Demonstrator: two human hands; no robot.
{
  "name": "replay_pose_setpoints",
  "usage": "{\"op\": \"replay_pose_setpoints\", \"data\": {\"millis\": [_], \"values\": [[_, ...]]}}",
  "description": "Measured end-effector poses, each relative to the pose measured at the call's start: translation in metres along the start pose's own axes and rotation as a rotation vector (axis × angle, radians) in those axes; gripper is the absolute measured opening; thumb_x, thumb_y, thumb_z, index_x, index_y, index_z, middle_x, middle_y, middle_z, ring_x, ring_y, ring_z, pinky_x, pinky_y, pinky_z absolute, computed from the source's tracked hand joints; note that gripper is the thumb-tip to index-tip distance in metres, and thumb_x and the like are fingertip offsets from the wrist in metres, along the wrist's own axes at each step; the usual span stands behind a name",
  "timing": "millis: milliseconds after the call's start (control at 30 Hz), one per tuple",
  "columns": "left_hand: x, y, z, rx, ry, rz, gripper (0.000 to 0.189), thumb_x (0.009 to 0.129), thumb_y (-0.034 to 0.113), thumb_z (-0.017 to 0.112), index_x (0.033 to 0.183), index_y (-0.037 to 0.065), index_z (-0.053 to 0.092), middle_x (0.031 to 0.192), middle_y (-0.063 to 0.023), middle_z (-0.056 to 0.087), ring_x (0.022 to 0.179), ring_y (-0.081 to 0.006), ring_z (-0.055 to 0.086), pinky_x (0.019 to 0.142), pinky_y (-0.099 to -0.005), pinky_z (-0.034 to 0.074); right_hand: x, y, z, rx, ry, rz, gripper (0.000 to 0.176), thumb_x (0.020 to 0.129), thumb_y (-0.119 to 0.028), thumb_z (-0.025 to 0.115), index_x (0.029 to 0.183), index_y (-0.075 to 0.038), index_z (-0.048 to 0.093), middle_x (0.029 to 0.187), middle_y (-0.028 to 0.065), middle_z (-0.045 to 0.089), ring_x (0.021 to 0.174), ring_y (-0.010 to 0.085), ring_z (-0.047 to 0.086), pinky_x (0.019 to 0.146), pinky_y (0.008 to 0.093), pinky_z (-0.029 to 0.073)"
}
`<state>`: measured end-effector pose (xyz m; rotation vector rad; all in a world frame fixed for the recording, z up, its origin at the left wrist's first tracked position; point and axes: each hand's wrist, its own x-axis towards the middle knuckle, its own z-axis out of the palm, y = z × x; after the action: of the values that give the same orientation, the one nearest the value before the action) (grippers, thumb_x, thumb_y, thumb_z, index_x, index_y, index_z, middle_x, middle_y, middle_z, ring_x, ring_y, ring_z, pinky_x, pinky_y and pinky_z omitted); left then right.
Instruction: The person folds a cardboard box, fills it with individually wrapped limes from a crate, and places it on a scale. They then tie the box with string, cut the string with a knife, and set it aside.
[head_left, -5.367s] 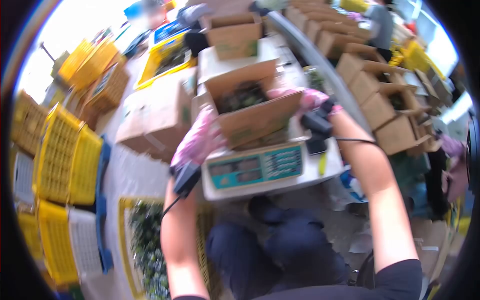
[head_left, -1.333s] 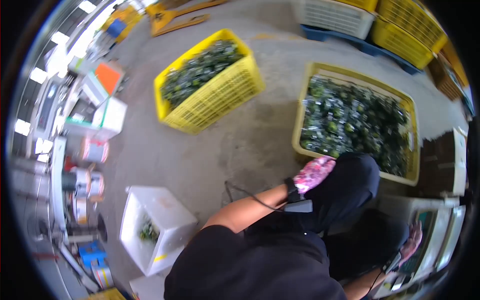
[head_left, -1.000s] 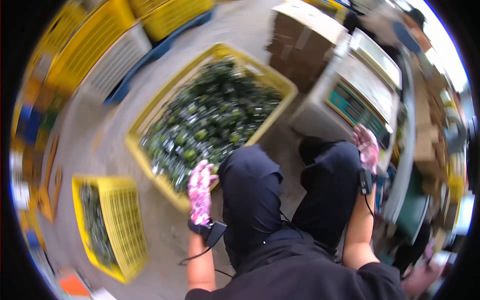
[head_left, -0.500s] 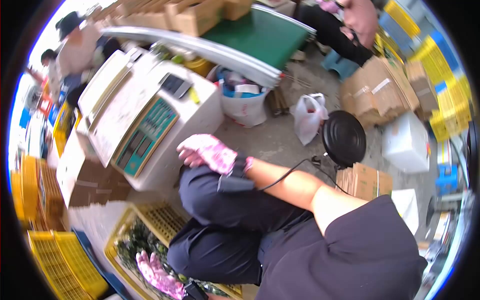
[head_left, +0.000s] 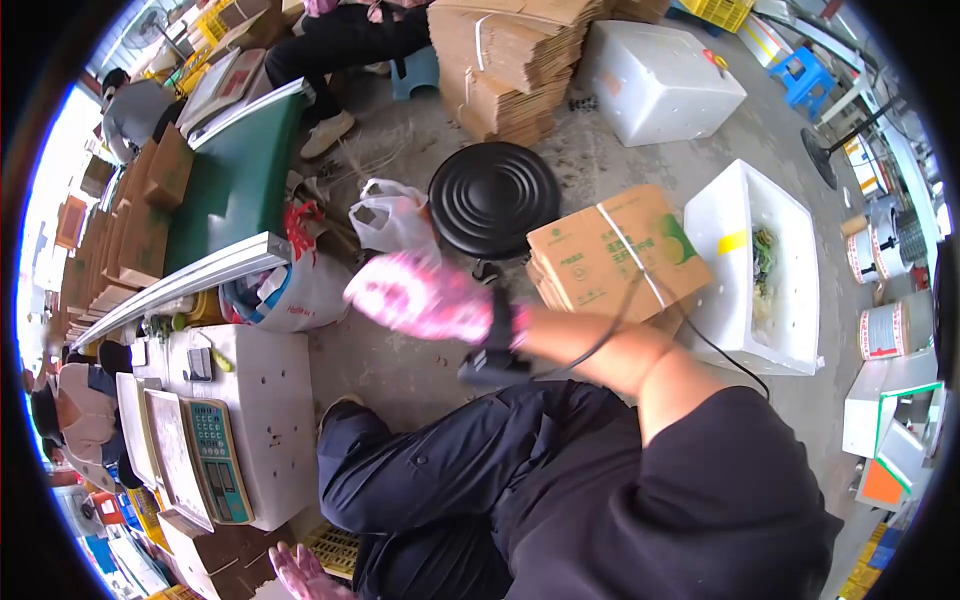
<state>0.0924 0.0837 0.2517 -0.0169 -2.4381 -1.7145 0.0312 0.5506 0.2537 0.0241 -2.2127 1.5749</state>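
Observation:
My right hand (head_left: 425, 298), in a pink patterned glove with a black band and small device at the wrist, reaches out over the floor beyond my knee. It is smeared by motion, and its fingers do not show clearly. Closest to it are a white plastic bag (head_left: 395, 222) and a round black stool (head_left: 494, 199), both just past it. My left hand (head_left: 302, 574), gloved in pink too, is cut off by the bottom edge. Its visible fingers are apart with nothing in them, close to a yellow crate (head_left: 333, 550) beside my leg.
Tied flat cartons (head_left: 620, 250) lie beside a white foam box (head_left: 800, 290) with greens inside. Beyond are stacked cardboard (head_left: 510, 60) and a closed foam box (head_left: 660, 85). A scale (head_left: 215, 455) rests on a foam block (head_left: 275, 430) near a green conveyor (head_left: 235, 190). Other people sit farther off.
The view has swung to my right, bringing the open foam box into sight. My right hand has gone from above my knee to over the floor. My left hand now shows only at the bottom edge.

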Motion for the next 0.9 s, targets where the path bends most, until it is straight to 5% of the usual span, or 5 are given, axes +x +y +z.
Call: {"op": "replay_pose_setpoints", "data": {"millis": [67, 167, 267, 500, 900], "values": [[0.004, 0.027, 0.041, -0.092, 0.174, -0.271, 0.065, 0.093, 0.048, 0.043, 0.139, 0.001, 0.04, 0.137, -0.0165, 0.046, 0.118, -0.0277, 0.049, 0.102, -0.0406, 0.035, -0.016, 0.0, -0.087, -0.346, 0.006, 0.083, 0.024, 0.089, -0.028, 0.062, 0.098, -0.008, 0.067, 0.082, 0.0076, 0.067, 0.073, 0.0172, 0.063, 0.068, 0.0312, 0.05], [-0.01, 0.012, 0.048, -0.088, 0.032, -0.217, 0.058, 0.094, 0.043, 0.044, 0.137, 0.004, 0.044, 0.133, -0.0125, 0.051, 0.113, -0.0265, 0.052, 0.1, -0.0385, 0.035, -0.068, 0.028, -0.205, -0.396, 0.003, 0.388, 0.023, 0.086, -0.028, 0.064, 0.094, -0.006, 0.066, 0.075, 0.0015, 0.061, 0.07, 0.0108, 0.056, 0.062, 0.0288, 0.046], [-0.038, 0.057, 0.07, -0.05, 0.031, -0.286, 0.056, 0.095, 0.041, 0.043, 0.136, 0.004, 0.045, 0.132, -0.0125, 0.052, 0.112, -0.0261, 0.053, 0.1, -0.0378, 0.036, -0.153, 0.09, -0.292, -0.986, -0.07, 0.513, 0.036, 0.083, -0.035, 0.062, 0.071, -0.001, 0.064, 0.069, 0.019, 0.061, 0.065, 0.0328, 0.06, 0.061, 0.0399, 0.047], [-0.053, 0.035, 0.047, -0.26, 0.081, -0.226, 0.058, 0.095, 0.04, 0.048, 0.138, 0.001, 0.041, 0.135, -0.0154, 0.048, 0.114, -0.0251, 0.051, 0.1, -0.0364, 0.038, -0.214, 0.084, -0.215, -1.261, 0.284, 0.703, 0.039, 0.08, -0.042, 0.068, 0.089, -0.005, 0.061, 0.092, 0.0173, 0.061, 0.085, 0.0337, 0.063, 0.072, 0.0448, 0.05], [-0.08, 0.005, 0.007, -0.273, 0.157, -0.181, 0.051, 0.097, 0.037, 0.046, 0.138, 0.006, 0.044, 0.132, -0.0103, 0.052, 0.104, -0.0215, 0.056, 0.094, -0.0339, 0.042, -0.179, 0.101, -0.207, -1.128, 0.207, 1.047, 0.027, 0.078, -0.021, 0.054, 0.095, -0.009, 0.071, 0.101, 0.0163, 0.069, 0.095, 0.0331, 0.066, 0.08, 0.0422, 0.054]]}}
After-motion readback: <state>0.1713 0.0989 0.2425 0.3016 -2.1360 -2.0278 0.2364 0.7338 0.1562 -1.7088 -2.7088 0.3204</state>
